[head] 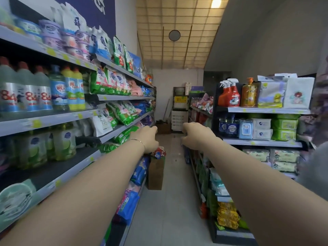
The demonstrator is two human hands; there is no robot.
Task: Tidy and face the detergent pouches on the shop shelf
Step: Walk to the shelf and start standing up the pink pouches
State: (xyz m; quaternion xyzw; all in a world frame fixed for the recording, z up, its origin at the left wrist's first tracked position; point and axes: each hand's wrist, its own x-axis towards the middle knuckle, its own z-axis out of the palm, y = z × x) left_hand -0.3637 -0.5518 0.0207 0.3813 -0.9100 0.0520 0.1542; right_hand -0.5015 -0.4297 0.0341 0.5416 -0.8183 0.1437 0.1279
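Much of the aisle is smeared or masked — the hands included.

The left hand [148,137] shows only its back, so its fingertips, and any contact with the green pouches [124,134] beyond, cannot be made out; the left forearm [92,178] covers the rest of that row. The right hand [196,135] tucks its fingertips under the palm, out of sight. The brown bag [155,173] on the floor has its top partly masked by the left hand. The bottles [26,93] at the left edge are blurred, their small print unreadable. The round pack [15,197] at lower left is blurred and cut off. The far pouches [146,91] are too small to identify — likewise the goods [320,96] smeared along the right edge.
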